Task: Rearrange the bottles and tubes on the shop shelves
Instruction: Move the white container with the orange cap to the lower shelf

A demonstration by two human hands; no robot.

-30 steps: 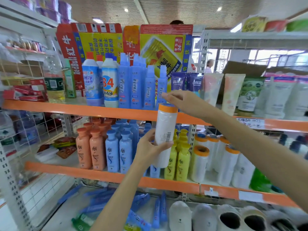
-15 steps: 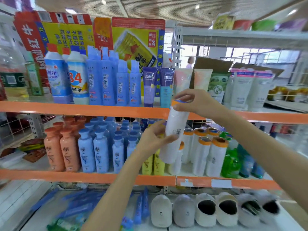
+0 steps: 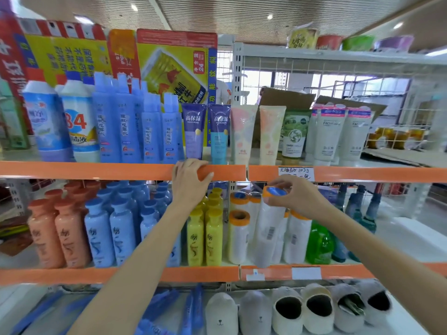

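Right hand (image 3: 294, 194) pinches white bottle (image 3: 268, 233) top; two yellow bottles (image 3: 204, 238) beside.

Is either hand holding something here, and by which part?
The right hand pinches the white roll by its orange top end, over the middle shelf. The left hand grips the orange edge of the upper shelf, not a product.

Both hands raised, arms outstretched; left hand (image 3: 191, 180) curled in a grip; right hand (image 3: 294, 193) pinching.
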